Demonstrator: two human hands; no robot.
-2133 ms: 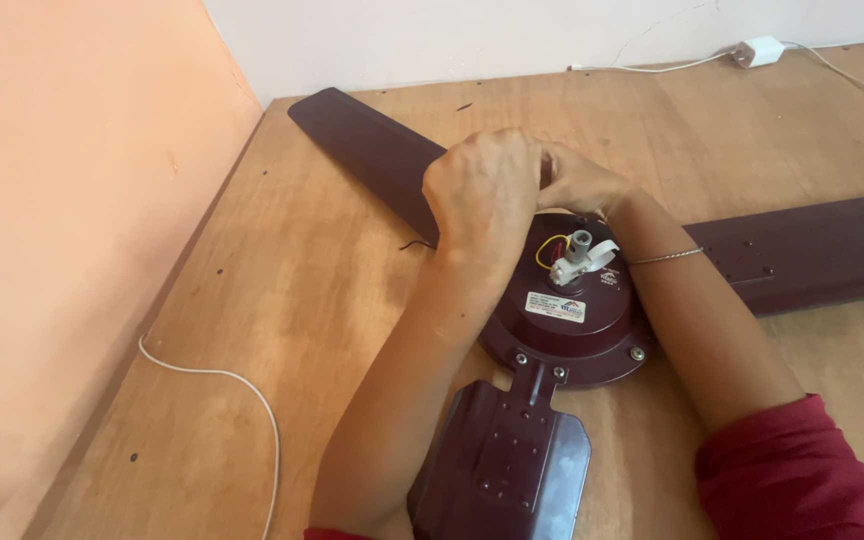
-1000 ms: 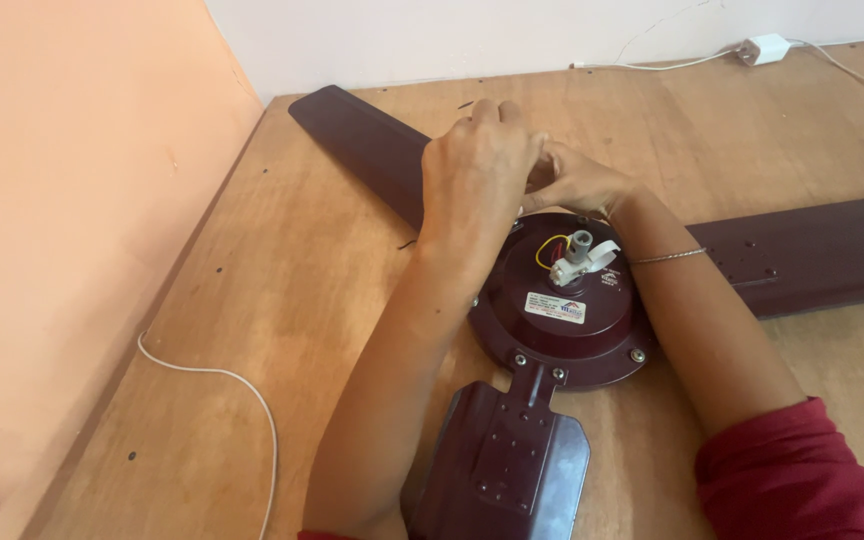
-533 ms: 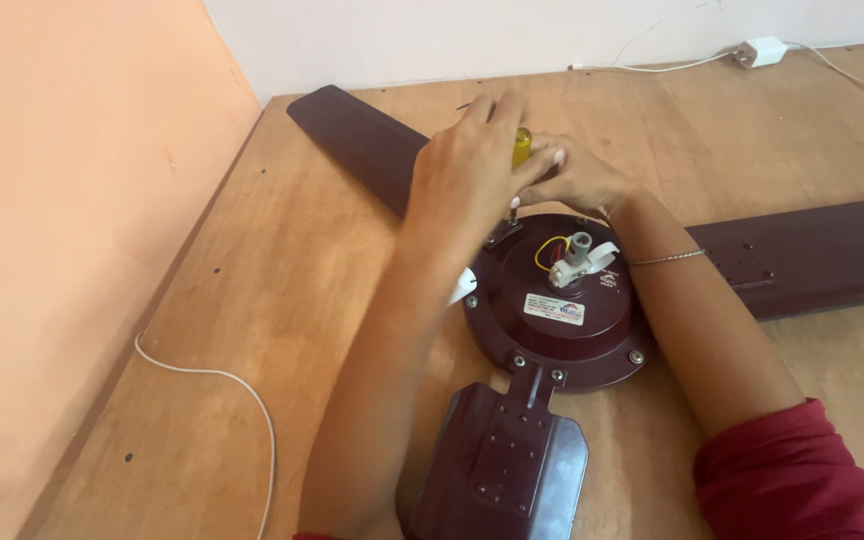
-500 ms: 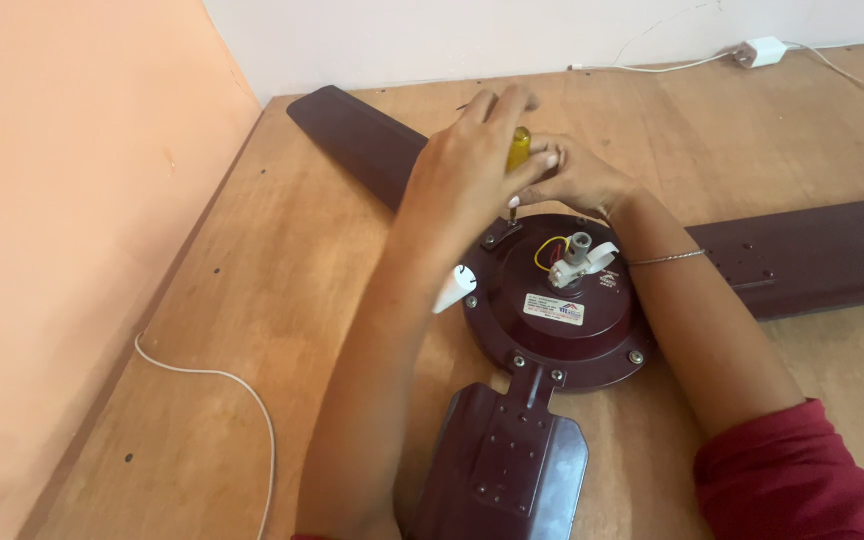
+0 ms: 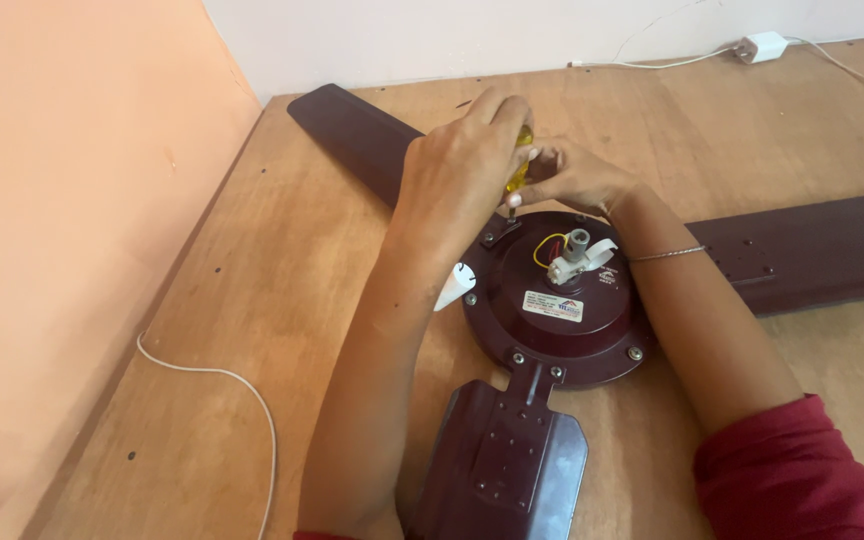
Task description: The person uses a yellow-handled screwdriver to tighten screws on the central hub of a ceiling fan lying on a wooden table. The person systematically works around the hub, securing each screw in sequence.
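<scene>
Head view: dark maroon round metal ceiling-fan motor housing (image 5: 562, 310) lies flat on the wooden board floor (image 5: 282, 270), nearer the floor's left edge by the peach wall (image 5: 72, 220) than its right edge. Three maroon blades: one (image 5: 352, 135) runs toward the far-left corner, one (image 5: 802, 250) toward the right edge, one (image 5: 512, 460) toward the near edge

Left hand (image 5: 457, 175) is closed around a yellow-handled screwdriver (image 5: 518, 172); shaft stands near-upright, tilted slightly, tip down at the small bracket (image 5: 500, 232) on the housing's far-left rim, where the far-left blade joins. Long axis of the tool is roughly vertical to the housing face

Right hand (image 5: 572, 178) sits just beside the left, on the far side of the housing, fingers curled near the shaft; can't tell whether it actually pinches it. Left hand is the one on the handle, directly over the screw point

Rest: white cable (image 5: 217, 385) loops by the left edge, white plug adapter (image 5: 762, 46) at the far-right corner, grey centre stub with yellow wire (image 5: 574, 250) on the housing
</scene>
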